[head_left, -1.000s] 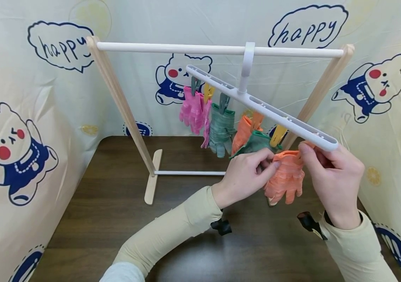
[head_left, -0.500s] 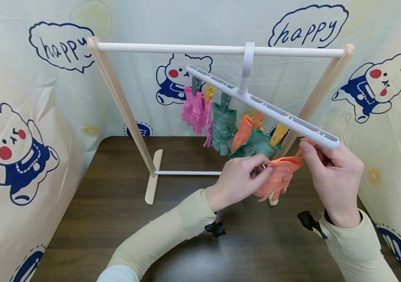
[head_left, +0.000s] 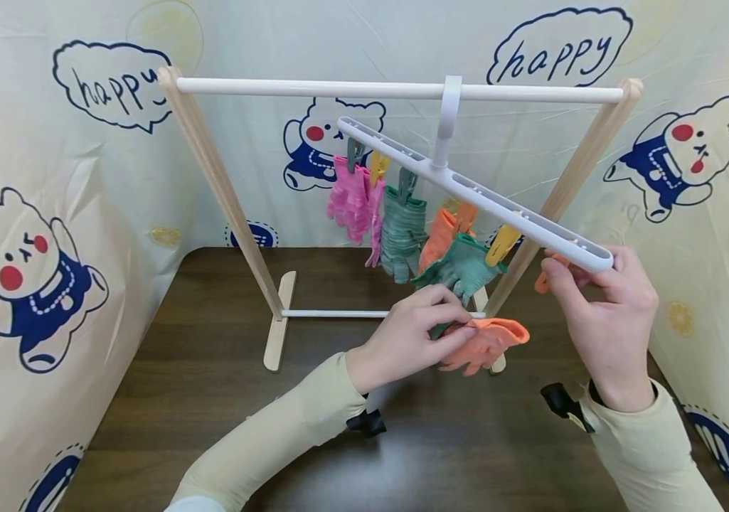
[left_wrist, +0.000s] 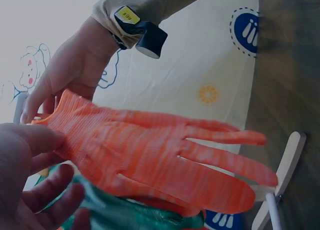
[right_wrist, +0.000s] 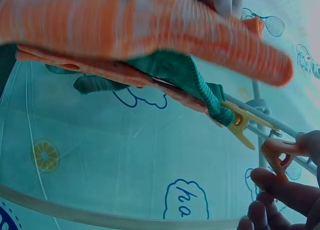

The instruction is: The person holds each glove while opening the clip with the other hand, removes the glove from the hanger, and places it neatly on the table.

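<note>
My left hand [head_left: 405, 331] pinches an orange knit glove [head_left: 482, 346] near its cuff, holding it below the right half of the white hanger [head_left: 508, 208]. Its fingers dangle, and in the left wrist view the glove [left_wrist: 160, 155] spreads out sideways. Under the hanger's right end, my right hand [head_left: 610, 316] squeezes an orange clothespin [right_wrist: 276, 157] between thumb and fingers. The glove's cuff is apart from that clothespin in the head view. Beside the held glove hangs a green glove [head_left: 460, 264], clipped by a yellow clothespin [head_left: 503, 245].
Pink gloves [head_left: 349, 195], another green glove [head_left: 402, 235] and another orange glove [head_left: 439, 235] hang along the hanger from clothespins. The hanger hooks over the white bar [head_left: 313, 88] of a wooden rack [head_left: 226, 203], which stands on a dark table [head_left: 210, 412]. A printed curtain surrounds it.
The orange glove has come out of the orange clothespin. My left hand has drawn it left and down, while my right hand stays at the hanger's end with the clothespin.
</note>
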Motion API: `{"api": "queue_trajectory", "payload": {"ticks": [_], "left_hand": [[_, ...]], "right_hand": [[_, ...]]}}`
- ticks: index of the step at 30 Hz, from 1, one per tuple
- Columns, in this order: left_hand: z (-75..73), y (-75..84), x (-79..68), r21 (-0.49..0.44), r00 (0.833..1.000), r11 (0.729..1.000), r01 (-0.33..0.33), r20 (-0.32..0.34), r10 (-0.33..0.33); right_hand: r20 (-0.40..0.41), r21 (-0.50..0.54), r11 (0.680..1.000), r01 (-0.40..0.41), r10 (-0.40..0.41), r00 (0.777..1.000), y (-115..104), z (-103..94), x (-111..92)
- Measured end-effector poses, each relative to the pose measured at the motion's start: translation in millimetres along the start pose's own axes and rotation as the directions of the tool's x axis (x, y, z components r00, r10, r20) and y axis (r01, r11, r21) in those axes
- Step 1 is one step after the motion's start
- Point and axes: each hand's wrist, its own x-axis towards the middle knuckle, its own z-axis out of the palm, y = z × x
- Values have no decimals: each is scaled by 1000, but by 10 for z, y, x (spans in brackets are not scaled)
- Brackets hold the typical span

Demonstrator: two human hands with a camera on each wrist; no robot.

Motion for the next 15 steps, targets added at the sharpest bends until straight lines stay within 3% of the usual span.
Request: {"api": "queue_trajectory", "payload": {"ticks": [8, 15], "left_hand": [[-98, -47, -166, -94, 999, 995, 26, 26, -24], [-219, -162, -406, -65, 996, 994, 86, 40, -83]], "right_hand": [[-20, -35, 999, 28, -28, 999, -27, 17, 6], [-33, -65, 998, 23, -26, 999, 73, 25, 9]]}}
